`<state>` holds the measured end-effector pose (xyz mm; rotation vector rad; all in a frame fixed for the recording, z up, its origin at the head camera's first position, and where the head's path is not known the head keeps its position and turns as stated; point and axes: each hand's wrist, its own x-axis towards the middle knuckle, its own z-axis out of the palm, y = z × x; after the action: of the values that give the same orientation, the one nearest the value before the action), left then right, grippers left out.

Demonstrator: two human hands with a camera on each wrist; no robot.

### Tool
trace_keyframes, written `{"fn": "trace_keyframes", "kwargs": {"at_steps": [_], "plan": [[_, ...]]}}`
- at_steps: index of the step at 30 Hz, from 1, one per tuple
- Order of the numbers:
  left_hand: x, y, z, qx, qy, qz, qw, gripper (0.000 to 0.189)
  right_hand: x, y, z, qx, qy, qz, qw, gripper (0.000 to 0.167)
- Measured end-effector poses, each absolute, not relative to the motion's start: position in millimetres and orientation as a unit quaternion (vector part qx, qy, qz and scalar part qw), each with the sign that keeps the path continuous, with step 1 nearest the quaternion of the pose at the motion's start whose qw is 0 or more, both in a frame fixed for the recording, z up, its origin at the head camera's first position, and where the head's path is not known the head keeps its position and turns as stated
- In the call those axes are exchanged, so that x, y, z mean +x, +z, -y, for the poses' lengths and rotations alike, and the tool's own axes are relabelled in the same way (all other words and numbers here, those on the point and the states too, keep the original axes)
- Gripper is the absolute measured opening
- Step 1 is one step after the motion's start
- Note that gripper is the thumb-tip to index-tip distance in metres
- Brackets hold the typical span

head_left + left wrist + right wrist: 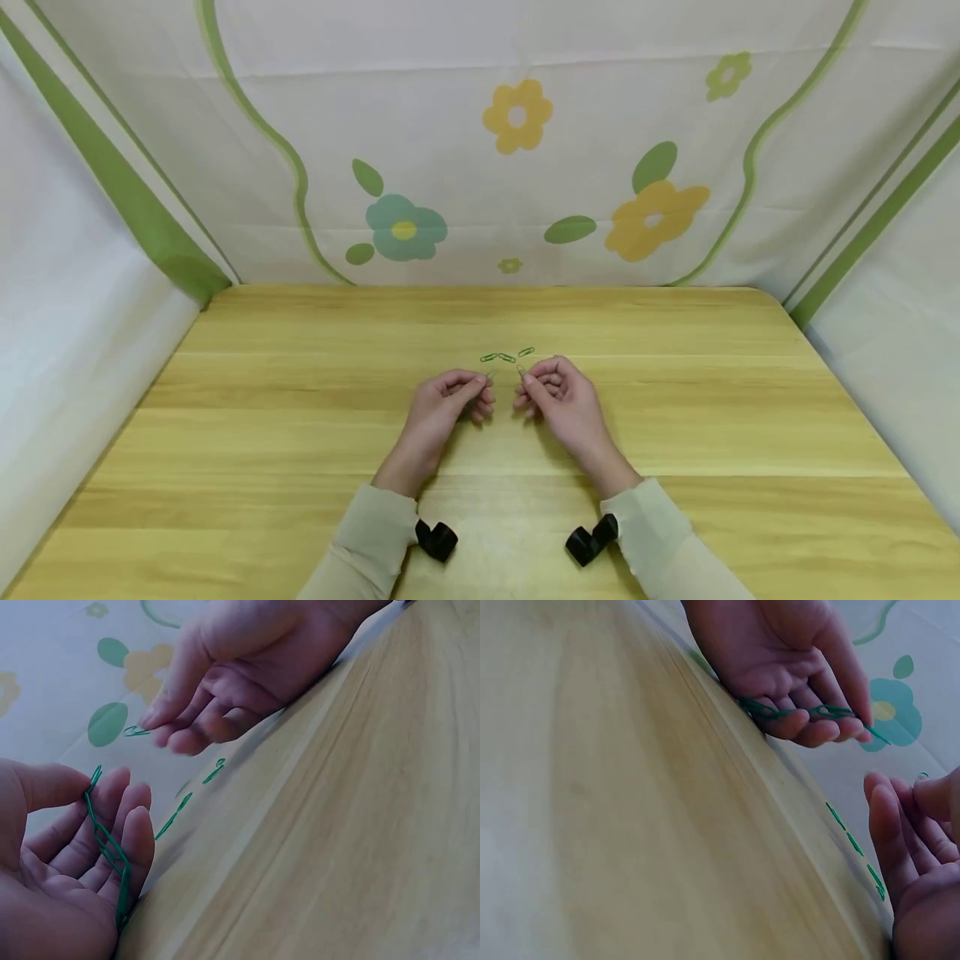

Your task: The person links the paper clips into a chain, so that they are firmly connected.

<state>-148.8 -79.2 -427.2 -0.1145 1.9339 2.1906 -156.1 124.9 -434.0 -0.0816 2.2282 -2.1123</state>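
Note:
My left hand (442, 408) pinches the end of a chain of linked green paper clips (124, 891) between thumb and forefinger. In the left wrist view the chain hangs down across the curled fingers of that hand. A single green paper clip (137, 733) is pinched by thumb and forefinger of my right hand (567, 407), its tip sticking out. The two hands face each other with a small gap between them, just above the table. Beyond the fingertips lie three loose green paper clips: a left one (488, 357), a middle one (507, 358) and a right one (527, 352).
The wooden table (262, 400) fills the lower view. At its back edge hangs a white curtain (465, 50) printed with flowers and leaves, with more white cloth on both sides. Black devices sit at the two wrists, the left one (441, 542) and the right one (583, 546).

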Motion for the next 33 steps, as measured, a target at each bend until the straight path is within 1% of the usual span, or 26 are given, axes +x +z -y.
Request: {"fn": "trace_keyframes", "kwargs": {"at_steps": [5, 13, 26, 33], "plan": [[-146.9, -427.4, 76.8, -0.047, 0.735, -0.668, 0.103, 0.021, -153.6, -434.0, -120.8, -0.059, -0.712, -0.697, 0.059, 0.019], [-146.0, -427.6, 75.4, -0.038, 0.731, -0.674, 0.105, 0.02, -153.4, -433.7, -118.8, -0.068, -0.721, -0.687, 0.061, 0.021], [-144.0, -429.3, 71.6, -0.025, 0.703, -0.702, 0.106, 0.016, -152.6, -434.4, -119.1, -0.073, -0.69, -0.717, 0.067, 0.018], [-147.4, -428.0, 70.4, -0.029, 0.707, -0.698, 0.111, 0.018, -156.9, -434.1, -120.2, -0.071, -0.686, -0.72, 0.07, 0.016]]}}
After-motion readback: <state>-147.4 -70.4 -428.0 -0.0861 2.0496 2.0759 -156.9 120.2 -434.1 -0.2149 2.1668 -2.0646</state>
